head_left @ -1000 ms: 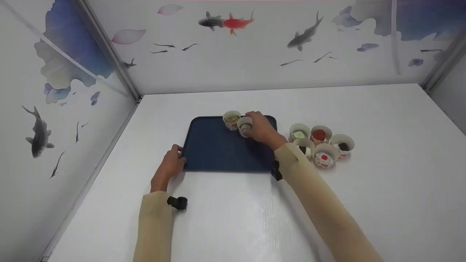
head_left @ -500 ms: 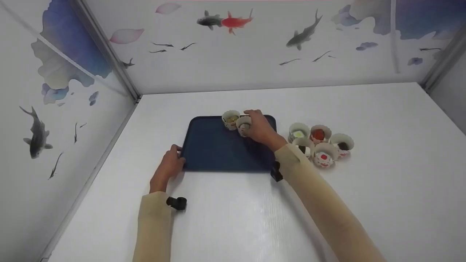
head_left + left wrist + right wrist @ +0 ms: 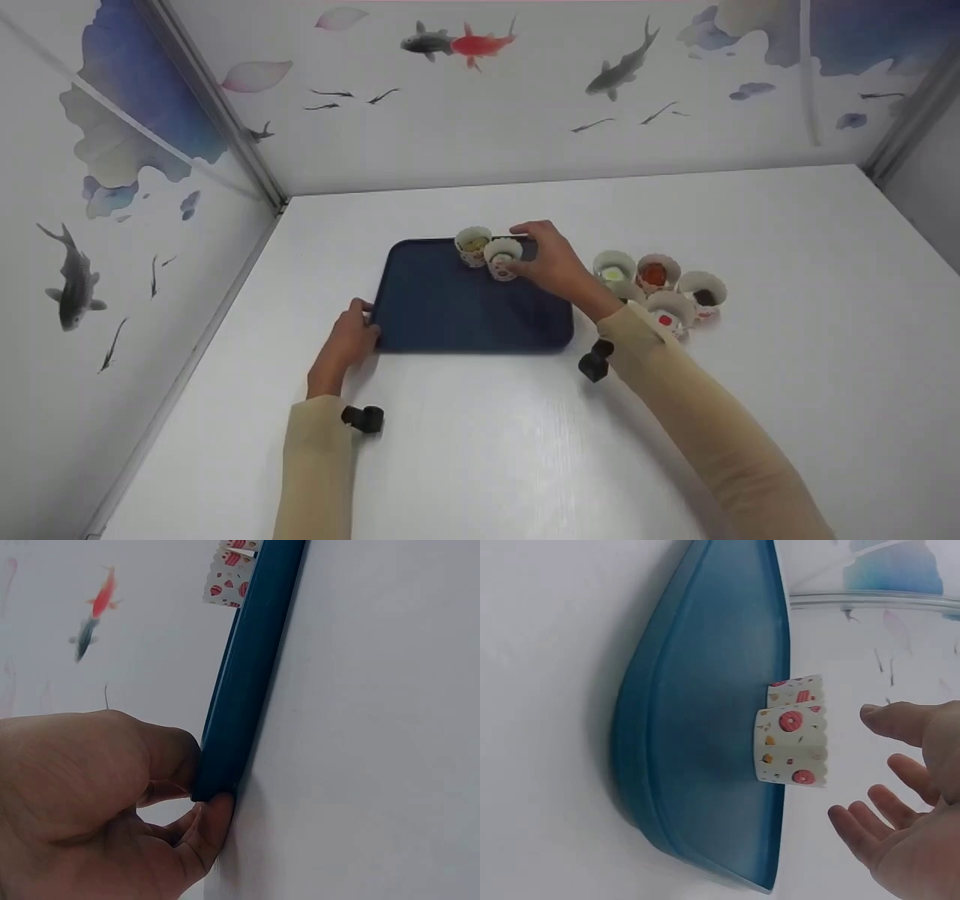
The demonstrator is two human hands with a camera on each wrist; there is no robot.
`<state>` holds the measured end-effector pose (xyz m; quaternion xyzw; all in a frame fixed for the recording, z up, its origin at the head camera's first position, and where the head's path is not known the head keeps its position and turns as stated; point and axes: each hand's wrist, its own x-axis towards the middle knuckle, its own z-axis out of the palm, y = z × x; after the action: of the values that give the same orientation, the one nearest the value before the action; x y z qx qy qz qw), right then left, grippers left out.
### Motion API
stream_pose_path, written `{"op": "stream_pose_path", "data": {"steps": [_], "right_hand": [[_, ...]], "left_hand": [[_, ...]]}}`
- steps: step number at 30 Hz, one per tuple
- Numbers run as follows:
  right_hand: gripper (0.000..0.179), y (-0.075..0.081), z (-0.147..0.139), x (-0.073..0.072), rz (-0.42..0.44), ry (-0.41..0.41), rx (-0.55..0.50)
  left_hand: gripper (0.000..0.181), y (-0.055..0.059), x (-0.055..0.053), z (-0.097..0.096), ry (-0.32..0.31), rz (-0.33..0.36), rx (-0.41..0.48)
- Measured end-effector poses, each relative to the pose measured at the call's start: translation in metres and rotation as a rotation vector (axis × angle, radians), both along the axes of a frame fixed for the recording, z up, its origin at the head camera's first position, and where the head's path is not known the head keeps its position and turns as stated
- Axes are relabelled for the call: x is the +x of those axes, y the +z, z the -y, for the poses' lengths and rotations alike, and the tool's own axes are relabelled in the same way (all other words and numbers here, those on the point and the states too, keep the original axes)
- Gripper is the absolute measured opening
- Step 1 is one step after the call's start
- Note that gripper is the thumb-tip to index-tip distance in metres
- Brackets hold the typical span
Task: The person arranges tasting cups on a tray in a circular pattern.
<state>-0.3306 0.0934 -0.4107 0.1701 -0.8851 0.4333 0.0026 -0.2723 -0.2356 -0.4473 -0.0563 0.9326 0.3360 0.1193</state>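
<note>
In the head view a dark blue tray [image 3: 457, 315] lies on the white table. My left hand [image 3: 347, 340] grips its left edge; the left wrist view shows the tray's rim [image 3: 241, 682] between thumb and fingers. Two patterned paper baking cups stand side by side near the far rim: one cup [image 3: 470, 255] with yellowish contents, and a nearer cup [image 3: 500, 271] with pale contents. My right hand [image 3: 555, 264] is just right of the nearer cup. In the right wrist view its fingers are spread, with a gap between them and that cup [image 3: 791, 746].
Several more paper cups cluster right of the tray: a cup with red contents [image 3: 657, 276], a cup with dark contents [image 3: 703, 298], a cup with a red piece [image 3: 667, 321] and a cup with pale green contents [image 3: 613, 276]. My right forearm [image 3: 697, 390] partly covers the group.
My right hand has let go of the nearer cup and drawn back to the right, its fingers spreading. The cup stays on the tray. My left hand keeps its place at the edge.
</note>
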Motion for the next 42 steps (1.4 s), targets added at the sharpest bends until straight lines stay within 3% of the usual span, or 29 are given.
{"op": "stream_pose_path", "data": {"steps": [10,20,31,38,42], "right_hand": [[0.059,0.024,-0.024,0.026,0.022,0.007,-0.011],[0.062,0.042,-0.070,0.046,0.018,0.008,0.029],[0.059,0.032,-0.120,0.068,-0.068,0.034,0.068],[0.059,0.032,-0.156,0.071,-0.188,0.023,0.092],[0.057,0.025,-0.173,0.072,-0.203,-0.008,0.087]], "left_hand": [[0.044,0.000,0.001,0.002,-0.008,-0.023,0.005],[0.044,0.001,-0.001,0.003,0.000,-0.020,0.018],[0.044,0.000,0.001,0.005,-0.019,-0.013,0.003],[0.044,-0.001,0.000,0.004,-0.019,-0.013,0.005],[0.044,-0.002,-0.001,0.005,-0.021,-0.009,0.009]]}}
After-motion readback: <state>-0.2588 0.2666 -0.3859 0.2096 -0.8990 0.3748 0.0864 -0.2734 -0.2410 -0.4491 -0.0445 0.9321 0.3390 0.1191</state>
